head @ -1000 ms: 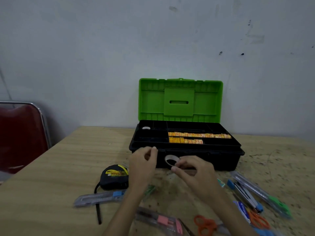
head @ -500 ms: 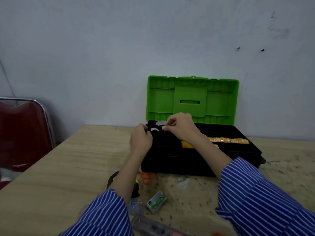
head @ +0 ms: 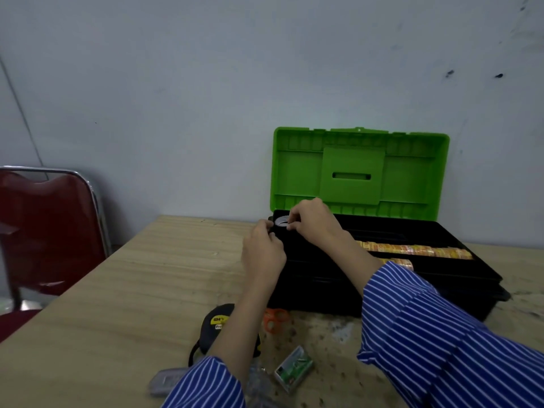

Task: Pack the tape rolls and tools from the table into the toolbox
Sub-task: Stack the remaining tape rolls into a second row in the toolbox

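Observation:
The black toolbox (head: 441, 278) stands open at the table's far side, its green lid (head: 353, 169) upright. My right hand (head: 315, 223) pinches a small clear tape roll (head: 281, 222) over the box's far left compartment. My left hand (head: 263, 251) is curled against the box's left rim, just beside the roll; what its fingers hold is hidden. Rows of yellow-orange tape rolls (head: 412, 249) lie in the box's tray.
On the table in front of the box lie a black and yellow tape measure (head: 217, 322), orange scissors handles (head: 275, 319), a green staple box (head: 294, 369) and a grey utility knife (head: 166, 381). A red chair (head: 44, 231) stands to the left.
Both hands rose from the table's front to the box's far left compartment, the right carrying the clear tape roll. The camera moved forward and turned left.

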